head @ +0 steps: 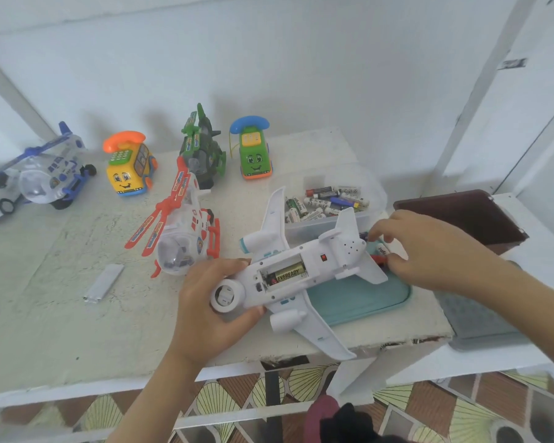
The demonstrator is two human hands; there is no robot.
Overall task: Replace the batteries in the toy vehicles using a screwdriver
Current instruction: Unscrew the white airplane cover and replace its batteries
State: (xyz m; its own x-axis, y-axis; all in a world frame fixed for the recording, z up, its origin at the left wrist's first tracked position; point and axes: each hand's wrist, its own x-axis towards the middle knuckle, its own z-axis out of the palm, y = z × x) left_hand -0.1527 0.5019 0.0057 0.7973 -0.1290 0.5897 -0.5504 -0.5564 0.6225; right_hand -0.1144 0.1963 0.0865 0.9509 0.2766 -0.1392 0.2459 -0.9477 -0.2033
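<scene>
A white toy airplane (314,266) lies belly-up across the table's front, its battery bay uncovered with one black-and-gold battery (285,274) inside. My left hand (211,302) grips the plane's nose end. My right hand (429,247) hovers over the teal tray (359,302) behind the tail, fingers pinching at a dark battery (363,236). A white battery (383,251) and a red-handled tool (379,259), partly hidden by the tail, lie under that hand. The grey battery cover (104,282) rests on the table to the left.
A clear tub (375,183) holds several loose batteries. At the back stand a red-and-white helicopter (186,231), a green helicopter (202,148), a yellow phone car (130,167), a green phone car (255,151) and a blue-and-white helicopter (45,174). A brown box (461,215) sits right.
</scene>
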